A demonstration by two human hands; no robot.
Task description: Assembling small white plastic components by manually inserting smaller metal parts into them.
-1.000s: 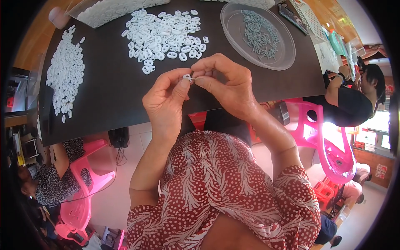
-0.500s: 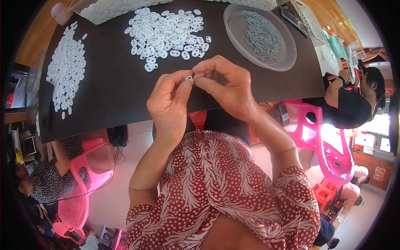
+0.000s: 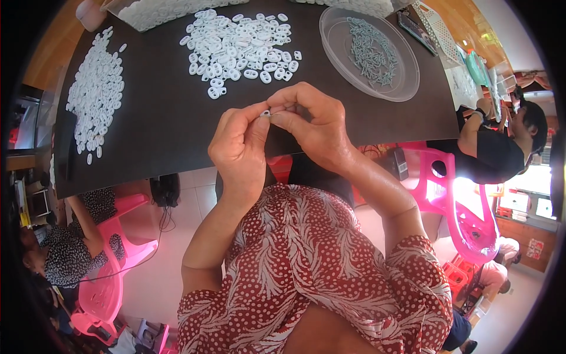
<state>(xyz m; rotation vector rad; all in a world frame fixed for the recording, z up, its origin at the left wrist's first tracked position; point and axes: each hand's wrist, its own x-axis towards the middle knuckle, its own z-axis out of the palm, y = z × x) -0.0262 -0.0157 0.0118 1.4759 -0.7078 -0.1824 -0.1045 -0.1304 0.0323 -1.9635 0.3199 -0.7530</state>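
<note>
Over the table's near edge both my hands meet at the fingertips. My left hand [image 3: 240, 140] pinches a small white plastic piece with holes [image 3: 266, 113] between thumb and forefinger. Against its right side press the thumb and forefinger of my right hand [image 3: 317, 125], closed in a pinch; whatever they hold is too small and covered to make out. Beyond my hands lies a loose heap of white oval two-holed pieces [image 3: 239, 44]. To the right of that heap, grey screws [image 3: 372, 52] lie in a round clear plastic dish [image 3: 331, 59].
A second heap of smaller white oval pieces [image 3: 96, 94] covers the dark table's [image 3: 159, 127] left side. Clear bins [image 3: 138, 20] of white parts line the far edge, with a phone [image 3: 417, 32] at right. People sit to either side, near pink chairs [image 3: 471, 227].
My hands stay together and have shifted slightly left, with the right fingertips closer in over the white piece. The heaps and dish have not been disturbed.
</note>
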